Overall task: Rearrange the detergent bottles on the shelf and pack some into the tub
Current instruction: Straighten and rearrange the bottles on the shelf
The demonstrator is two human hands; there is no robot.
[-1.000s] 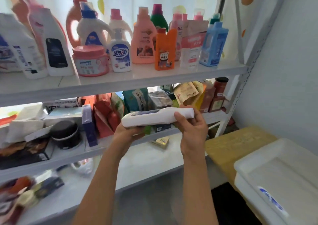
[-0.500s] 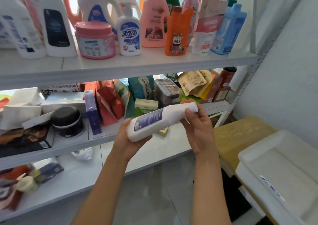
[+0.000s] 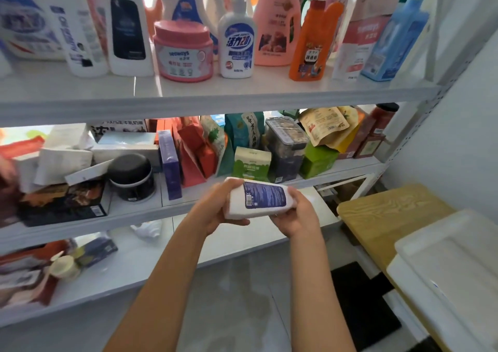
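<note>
Holding white bottle (image 3: 258, 199), blue label up, both hands gripping: left hand (image 3: 215, 211), right hand (image 3: 295, 217). "seeways" on pink jar (image 3: 183, 51), white shelf (image 3: 215, 93).

"seeways" on pink jar (image 3: 183, 51)

top shelf (image 3: 215, 93) front strip bare; bottles (image 3: 129, 28) crowd rear; tub (image 3: 458, 265) lidded

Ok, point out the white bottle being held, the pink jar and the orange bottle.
white bottle (image 3: 262, 199): head view, on its dark blue label.
pink jar (image 3: 183, 58): head view, on its front label.
orange bottle (image 3: 310, 47): head view, on its body.
</note>
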